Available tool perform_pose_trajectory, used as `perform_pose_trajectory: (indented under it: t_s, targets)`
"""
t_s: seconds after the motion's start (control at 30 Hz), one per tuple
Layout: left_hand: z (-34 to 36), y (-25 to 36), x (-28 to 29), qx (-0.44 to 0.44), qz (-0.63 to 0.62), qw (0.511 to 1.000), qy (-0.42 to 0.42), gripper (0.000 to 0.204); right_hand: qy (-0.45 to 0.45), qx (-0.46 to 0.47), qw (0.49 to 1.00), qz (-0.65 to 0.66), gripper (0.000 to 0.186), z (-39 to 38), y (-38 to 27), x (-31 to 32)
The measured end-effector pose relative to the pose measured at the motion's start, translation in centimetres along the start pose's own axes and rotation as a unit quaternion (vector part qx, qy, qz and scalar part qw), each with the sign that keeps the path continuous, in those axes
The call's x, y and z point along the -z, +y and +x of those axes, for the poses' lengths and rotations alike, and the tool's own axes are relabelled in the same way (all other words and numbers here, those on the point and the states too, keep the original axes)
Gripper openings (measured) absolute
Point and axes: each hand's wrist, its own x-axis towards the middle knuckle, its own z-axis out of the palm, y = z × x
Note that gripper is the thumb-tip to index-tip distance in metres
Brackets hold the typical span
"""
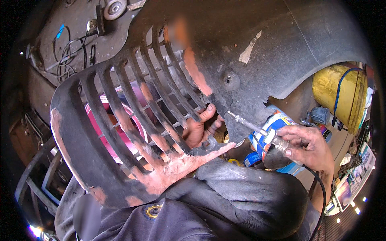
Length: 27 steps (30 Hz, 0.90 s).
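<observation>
Across my lap lies a dark plastic car bumper (257,72) with a slotted grille and patches of pinkish filler. My left hand (198,130) reaches up from behind the grille, its thumb on the edge of the plastic and its fingers curled behind. Between my right thumb and fingers I hold a soldering iron (251,125) by its wrapped handle; my right hand (307,145) is to the right of the bumper's torn edge. The iron's thin tip points left, over the dark plastic near my left thumb. Whether it touches the plastic I cannot tell.
A black cable (323,201) runs down from the iron past my right forearm. Beneath the bumper stand a blue and white can (277,118) and a pink round container (105,132). A yellow bucket (337,90) is at the right. Tangled cables (72,54) and a grey disc (115,9) lie far left.
</observation>
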Motion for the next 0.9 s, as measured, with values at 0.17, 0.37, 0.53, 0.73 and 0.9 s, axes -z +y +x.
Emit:
perform_pose_trajectory:
  t_s: [0.17,0.37,0.53,0.73,0.9]
  targets:
    - [0.5,0.0,0.5,0.012,0.006,0.999,-0.046,0.021,-0.027,0.032,0.998,-0.038,0.038,0.5,-0.2,0.6]
    - [-0.1,0.2,0.4,0.011,0.000,0.999,-0.030,0.020,-0.055,0.026,0.997,-0.052,0.035,1.4,-0.2,1.1]
    - [0.1,-0.3,-0.7,0.017,-0.013,0.999,-0.041,0.018,-0.046,-0.005,0.998,-0.053,0.034,0.8,-1.1,1.6]
    - [0.2,0.2,0.3,0.020,0.003,0.998,-0.054,0.017,-0.072,0.018,0.995,-0.066,0.036,2.2,-1.4,1.8]
    - [-0.1,0.1,0.0,-0.008,0.026,0.999,-0.030,0.021,-0.065,-0.009,0.996,-0.060,0.035,1.9,-1.9,1.8]
